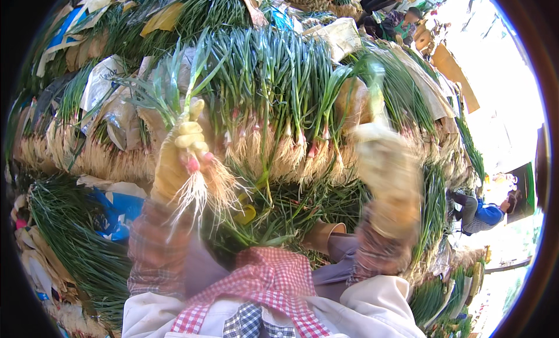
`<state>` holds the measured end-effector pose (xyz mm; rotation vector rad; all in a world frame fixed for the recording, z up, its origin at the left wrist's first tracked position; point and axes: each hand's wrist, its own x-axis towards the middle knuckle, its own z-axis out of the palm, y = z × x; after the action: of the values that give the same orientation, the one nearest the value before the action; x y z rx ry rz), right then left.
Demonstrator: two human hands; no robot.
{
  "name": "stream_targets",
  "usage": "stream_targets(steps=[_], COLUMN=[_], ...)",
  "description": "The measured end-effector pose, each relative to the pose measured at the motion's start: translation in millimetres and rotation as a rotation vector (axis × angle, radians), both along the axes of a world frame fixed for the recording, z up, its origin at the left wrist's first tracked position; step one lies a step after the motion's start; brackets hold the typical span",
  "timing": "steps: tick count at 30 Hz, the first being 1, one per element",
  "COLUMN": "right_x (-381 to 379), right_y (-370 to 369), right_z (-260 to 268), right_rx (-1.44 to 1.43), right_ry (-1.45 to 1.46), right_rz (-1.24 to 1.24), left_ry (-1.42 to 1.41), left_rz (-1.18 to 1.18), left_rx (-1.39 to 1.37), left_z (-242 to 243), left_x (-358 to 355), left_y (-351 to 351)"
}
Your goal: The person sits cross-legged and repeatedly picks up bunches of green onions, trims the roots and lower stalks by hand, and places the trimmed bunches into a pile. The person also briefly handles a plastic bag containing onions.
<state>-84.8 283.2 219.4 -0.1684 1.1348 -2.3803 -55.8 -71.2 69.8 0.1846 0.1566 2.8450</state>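
My left hand (181,150), in a pale yellow glove, is closed around a few green onion plants (188,163); their pink bulbs and stringy roots hang below the fist and the leaves rise above it. At the right, my right hand (382,159), also gloved, is raised and blurred by motion. Green and whitish streaks stand above its fingers, but whether it grips them cannot be told. Between and beyond both hands lies a row of green onions (270,84), with leaves pointing away and pale roots towards me.
Loose green leaves (305,207) cover the ground before my lap. More onion bundles (78,237) lie at the left, near a blue and white sack (118,211). Sacking (340,36) lies among the rows behind. A person in blue (484,215) is at the far right; others are at the upper right.
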Motion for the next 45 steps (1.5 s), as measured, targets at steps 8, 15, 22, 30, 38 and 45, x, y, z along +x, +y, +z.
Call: stream_targets(steps=[8, 15, 22, 30, 38, 45], right_x=[-74, -100, -95, -121, -115, -15], right_y=[-67, -64, -118, -59, 110, 263], right_z=[-175, -150, -179, -17, 183, 207], right_rx=[1.270, 0.676, 1.456, 1.527, 2.085, 2.199], right_ry=[-0.077, 0.043, -0.003, 0.185, 1.114, 0.841], right_rz=[-0.404, -0.513, -0.415, 0.152, 0.052, -0.453], left_ry=[-0.002, 0.022, -0.002, -0.047, 0.030, -0.069], left_rz=[-0.126, -0.092, 0.004, 0.141, 0.060, 0.089], left_rx=[0.180, 0.128, -0.007, -0.234, -0.112, -0.197], left_z=[-2, -2, 2, 6, -7, -22], left_x=[2, 8, 10, 11, -5, -13], left_y=[-4, -9, -8, -6, -4, 8])
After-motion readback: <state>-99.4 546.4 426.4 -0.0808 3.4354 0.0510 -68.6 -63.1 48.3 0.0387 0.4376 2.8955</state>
